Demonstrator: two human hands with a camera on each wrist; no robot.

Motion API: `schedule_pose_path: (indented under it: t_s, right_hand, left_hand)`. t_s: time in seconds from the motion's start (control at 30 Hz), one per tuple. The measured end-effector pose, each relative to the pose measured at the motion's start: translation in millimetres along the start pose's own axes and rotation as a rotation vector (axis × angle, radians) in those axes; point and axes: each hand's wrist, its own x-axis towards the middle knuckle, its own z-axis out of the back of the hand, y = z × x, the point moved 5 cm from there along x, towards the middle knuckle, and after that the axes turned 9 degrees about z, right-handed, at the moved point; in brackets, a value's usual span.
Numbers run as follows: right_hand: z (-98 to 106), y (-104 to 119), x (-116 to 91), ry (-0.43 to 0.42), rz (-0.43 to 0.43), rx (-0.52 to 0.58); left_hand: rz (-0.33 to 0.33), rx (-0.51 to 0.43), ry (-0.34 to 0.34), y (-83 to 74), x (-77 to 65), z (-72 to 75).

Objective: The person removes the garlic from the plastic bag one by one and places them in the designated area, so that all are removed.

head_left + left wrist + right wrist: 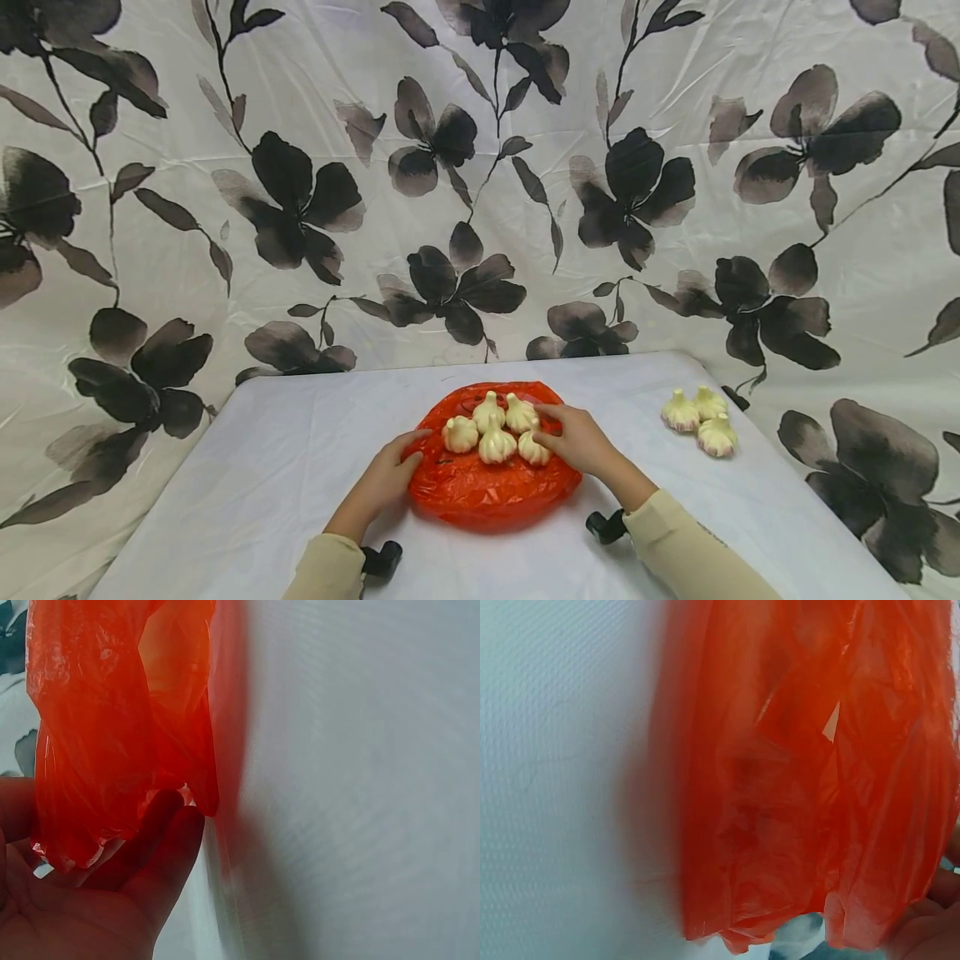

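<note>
Several garlic bulbs [497, 444] lie grouped on top of a crumpled red plastic bag [487, 493]. My left hand [386, 477] is at the bag's left edge, its fingertips touching the plastic. In the left wrist view, the extended fingers [161, 855] lie against the red bag [97, 742], partly hidden by it. From the right, my right hand [577, 437] reaches over the bag, index finger and thumb spread beside the two right-hand bulbs. The right wrist view shows mostly red plastic [780, 787], with part of that hand [930, 922] at the lower right.
A separate group of three garlic bulbs [709, 408] sits on the right side of the white-covered table [247, 475]. Behind the table hangs a white cloth [525, 208] with dark flowers.
</note>
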Motion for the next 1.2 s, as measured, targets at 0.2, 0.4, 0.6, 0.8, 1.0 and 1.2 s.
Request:
schedule_pose_path:
  t_s: [0.2, 0.4, 0.6, 0.8, 1.0, 1.2]
  right_hand:
    - [-3, -4, 2, -0.002, -0.014, -0.021]
    - [-4, -5, 4, -0.018, -0.028, -0.041]
    - [-9, -6, 5, -0.026, -0.031, -0.038]
    - [-14, -4, 5, -0.029, -0.026, -0.014]
    - [-14, 2, 3, -0.053, 0.013, -0.002]
    - [-12, 8, 1, -0.076, 0.053, 0.012]
  left_hand:
    - [-0.002, 0.001, 0.0, 0.2, 0.6, -0.1]
    - [0.013, 0.005, 0.002, 1.4, 1.9, -0.7]
    - [0.018, 0.001, 0.008, 1.6, 2.3, -1.3]
    - [0.004, -0.004, 0.005, 1.0, 2.2, -1.4]
    - [-0.007, -0.006, -0.002, 1.4, 2.3, 0.1]
    - [-0.02, -0.008, -0.001, 1.9, 1.7, 0.4]
